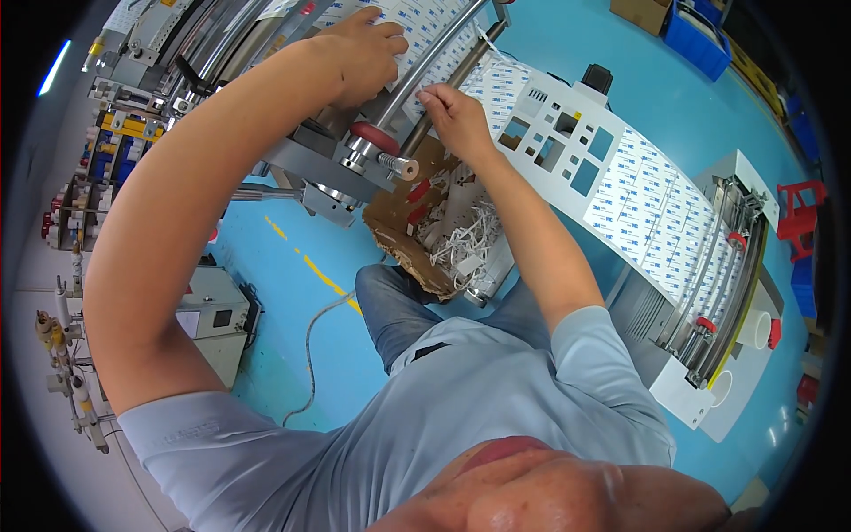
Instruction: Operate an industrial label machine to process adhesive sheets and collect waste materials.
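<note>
My left hand (pixel 362 58) reaches across the machine at the upper left, palm down with fingers apart. It lies over a white backing sheet (pixel 430 31) printed in blue, beside a shiny metal roller (pixel 424 69). On the other side of that roller, my right hand (pixel 456 122) is closed, thumb and forefinger together close to a darker rod (pixel 461 66). Whatever the right fingers pinch is too small or hidden to make out. A red collar (pixel 374 139) rings the near end of the shiny roller.
Below the rollers, a torn cardboard box (pixel 403 235) holds white scrap strips (pixel 470 244). To the right, a long printed web (pixel 651 208) runs under a white cut-out panel (pixel 551 168) to another roller unit (pixel 709 293). A grey cabinet (pixel 213 306) and cable (pixel 309 355) are at left.
</note>
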`<state>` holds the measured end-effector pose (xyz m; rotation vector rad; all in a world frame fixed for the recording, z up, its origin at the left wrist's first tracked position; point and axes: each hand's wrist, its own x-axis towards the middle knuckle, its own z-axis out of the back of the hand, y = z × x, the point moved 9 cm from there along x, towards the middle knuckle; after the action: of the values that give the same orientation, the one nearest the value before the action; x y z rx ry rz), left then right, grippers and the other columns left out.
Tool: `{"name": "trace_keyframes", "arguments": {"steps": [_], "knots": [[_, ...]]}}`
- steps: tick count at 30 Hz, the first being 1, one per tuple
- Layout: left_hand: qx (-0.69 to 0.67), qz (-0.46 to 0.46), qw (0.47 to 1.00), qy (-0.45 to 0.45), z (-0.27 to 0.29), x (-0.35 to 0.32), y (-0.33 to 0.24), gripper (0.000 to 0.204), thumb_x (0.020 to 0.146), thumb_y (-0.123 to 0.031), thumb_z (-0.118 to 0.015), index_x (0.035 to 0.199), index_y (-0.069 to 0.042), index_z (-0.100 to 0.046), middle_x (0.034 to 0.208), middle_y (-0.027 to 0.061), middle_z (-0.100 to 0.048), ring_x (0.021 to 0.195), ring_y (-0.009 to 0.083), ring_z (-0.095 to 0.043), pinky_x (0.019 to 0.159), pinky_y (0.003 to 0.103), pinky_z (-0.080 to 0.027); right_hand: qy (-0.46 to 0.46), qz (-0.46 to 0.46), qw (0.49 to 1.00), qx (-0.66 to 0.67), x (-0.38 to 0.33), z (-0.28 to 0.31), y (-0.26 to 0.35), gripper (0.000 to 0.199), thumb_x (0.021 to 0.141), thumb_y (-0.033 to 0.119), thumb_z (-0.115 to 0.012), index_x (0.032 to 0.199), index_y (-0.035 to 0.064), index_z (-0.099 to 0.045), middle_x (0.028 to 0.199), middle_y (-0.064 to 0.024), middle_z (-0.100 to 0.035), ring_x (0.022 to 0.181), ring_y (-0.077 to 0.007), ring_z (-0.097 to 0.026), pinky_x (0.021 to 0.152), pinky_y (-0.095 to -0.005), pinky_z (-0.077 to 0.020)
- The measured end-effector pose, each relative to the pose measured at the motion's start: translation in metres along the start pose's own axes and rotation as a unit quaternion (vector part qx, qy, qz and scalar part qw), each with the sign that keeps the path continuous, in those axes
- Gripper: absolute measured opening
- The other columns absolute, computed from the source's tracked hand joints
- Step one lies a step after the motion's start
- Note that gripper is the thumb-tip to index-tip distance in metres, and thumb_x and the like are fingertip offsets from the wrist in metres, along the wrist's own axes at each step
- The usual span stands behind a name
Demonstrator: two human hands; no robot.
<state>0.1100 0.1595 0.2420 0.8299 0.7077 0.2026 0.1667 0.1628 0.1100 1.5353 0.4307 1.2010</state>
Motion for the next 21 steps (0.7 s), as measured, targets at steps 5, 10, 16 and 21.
{"name": "trace_keyframes", "arguments": {"steps": [5, 10, 16, 21], "knots": [[0.005, 0.002, 1.000, -0.009, 0.001, 0.004, -0.003, 0.032, 0.079, -0.028, -0.065, 0.110, -0.023, -0.063, 0.134, 0.0045, -0.042, 0.133, 0.0210, -0.026, 0.112, 0.043, -0.014, 0.001, 0.036, 0.998, -0.047, -0.011, -0.004, 0.003, 0.012, 0.083, 0.017, -0.059, 0.087, 0.0081, -0.064, 0.076, -0.0142, -0.063, 0.069, -0.0345, -0.060, 0.062, -0.0397, -0.0485], [0.042, 0.004, 0.999, 0.008, -0.009, 0.008, -0.004, 0.035, 0.079, -0.031, -0.065, 0.114, -0.025, -0.061, 0.137, 0.0040, -0.039, 0.135, 0.0208, -0.023, 0.112, 0.043, -0.012, 0.023, 0.019, 0.994, -0.101, -0.008, -0.014, 0.003, 0.022, 0.085, 0.026, -0.057, 0.075, 0.0064, -0.060, 0.071, -0.0151, -0.061, 0.067, -0.0351, -0.059, 0.060, -0.0417, -0.0471], [0.056, 0.001, 0.998, 0.032, -0.014, 0.005, -0.005, 0.046, 0.080, -0.039, -0.062, 0.124, -0.027, -0.054, 0.143, 0.0036, -0.031, 0.138, 0.0210, -0.015, 0.112, 0.044, -0.008, 0.057, -0.027, 0.992, -0.106, -0.004, -0.024, -0.001, 0.032, 0.088, 0.033, -0.052, 0.072, 0.0062, -0.060, 0.067, -0.0151, -0.060, 0.064, -0.0348, -0.059, 0.058, -0.0420, -0.0458], [0.056, 0.040, 0.994, 0.081, -0.018, 0.002, -0.009, 0.056, 0.081, -0.049, -0.057, 0.131, -0.026, -0.046, 0.148, 0.0036, -0.023, 0.139, 0.0216, -0.009, 0.112, 0.044, -0.005, 0.048, -0.042, 0.994, -0.089, -0.003, -0.027, 0.000, 0.035, 0.089, 0.034, -0.049, 0.071, 0.0051, -0.058, 0.066, -0.0162, -0.059, 0.064, -0.0356, -0.058, 0.058, -0.0427, -0.0449]]}}
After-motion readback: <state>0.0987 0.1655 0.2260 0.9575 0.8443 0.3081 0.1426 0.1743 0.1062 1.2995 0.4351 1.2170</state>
